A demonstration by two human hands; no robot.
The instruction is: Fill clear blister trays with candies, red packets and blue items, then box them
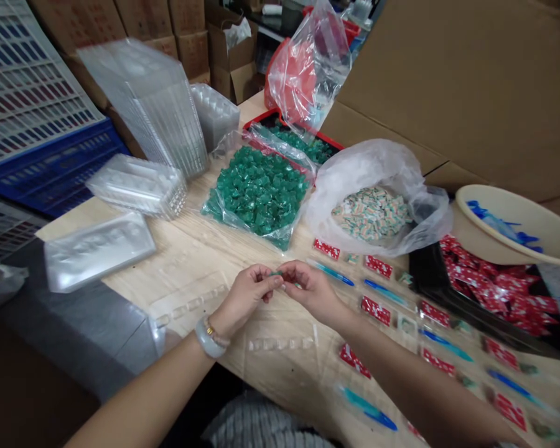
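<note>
Above the middle of the table, my left hand [248,291] and my right hand [312,291] meet fingertip to fingertip. Between them they pinch a small green piece [275,273], mostly covered by the fingers. Clear plastic trays [280,343] lie flat on the wood just below and to the left of the hands. Right of my right hand are rows of trays holding red printed packets [376,310], blue pen-like items [336,272] and small pale-green pieces [407,323]. Beyond the hands lies a clear bag of green translucent pieces [261,193].
An open white bag [378,155] holds small striped pieces. A cream bowl [466,199] with blue items sits over a black tray of red packets [499,289]. Stacked clear trays [149,106] stand at the left, beside a blue crate [60,162]. A cardboard sheet [466,81] rises behind.
</note>
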